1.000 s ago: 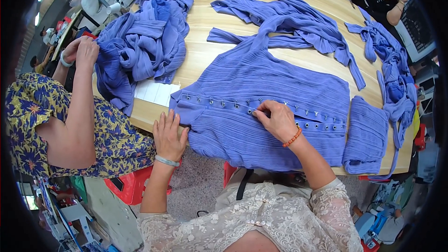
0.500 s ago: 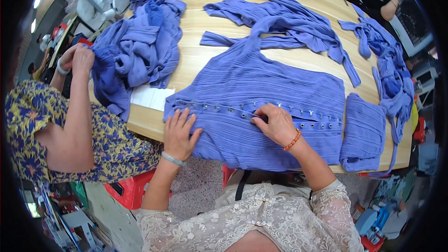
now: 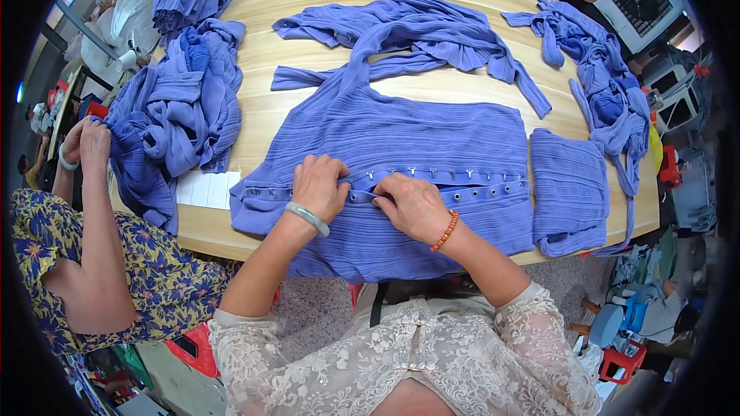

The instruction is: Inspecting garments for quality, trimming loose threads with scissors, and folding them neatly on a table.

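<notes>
A blue-violet ribbed knit top [image 3: 416,127] lies spread on the table in front of me, its front placket running crosswise. A row of silver hook-like fasteners [image 3: 412,172] lines one placket edge, and round eyelet-like fasteners [image 3: 474,193] line the other; the two edges gape at the right. My left hand [image 3: 320,186], wearing a pale bangle, has its fingers curled closed on the placket. Just to its right, my right hand [image 3: 414,206], with an orange bead bracelet, pinches the placket edge. The fingertips partly hide the fasteners between them.
A folded violet garment [image 3: 569,192] lies right of the top. Heaped garments [image 3: 177,100] sit at the left, where a co-worker's hands [image 3: 85,142] hold cloth. More garments [image 3: 601,77] lie at the far right. White paper pieces [image 3: 206,189] rest near the table's [image 3: 270,127] left edge.
My left hand has moved right along the placket, from lying spread on the cloth to curling closed near my right hand. My right hand stays at about the same place on the top. The view has shifted.
</notes>
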Available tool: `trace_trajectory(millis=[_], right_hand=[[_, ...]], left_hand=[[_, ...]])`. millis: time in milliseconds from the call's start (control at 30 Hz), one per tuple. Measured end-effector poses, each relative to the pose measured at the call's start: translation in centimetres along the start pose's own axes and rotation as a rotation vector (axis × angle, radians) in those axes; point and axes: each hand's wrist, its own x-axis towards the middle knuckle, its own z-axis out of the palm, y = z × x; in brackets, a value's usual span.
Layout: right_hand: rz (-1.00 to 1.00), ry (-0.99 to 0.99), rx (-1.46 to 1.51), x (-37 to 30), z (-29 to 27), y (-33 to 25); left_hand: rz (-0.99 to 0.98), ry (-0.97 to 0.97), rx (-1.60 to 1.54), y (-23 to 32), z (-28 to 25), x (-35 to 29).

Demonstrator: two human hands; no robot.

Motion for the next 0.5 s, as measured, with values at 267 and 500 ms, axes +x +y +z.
trace_trajectory(millis=[267, 500], right_hand=[[-0.009, -0.053, -0.021, 1.0, 0.5, -0.8], [0.025, -0.073, 0.027, 2.0, 2.1, -0.8]], left_hand=[[-0.098, -0.256, -0.154, -1.4, -0.6, 2.1], [-0.180, -0.384, -0.190, -1.2, -0.8, 2.5]])
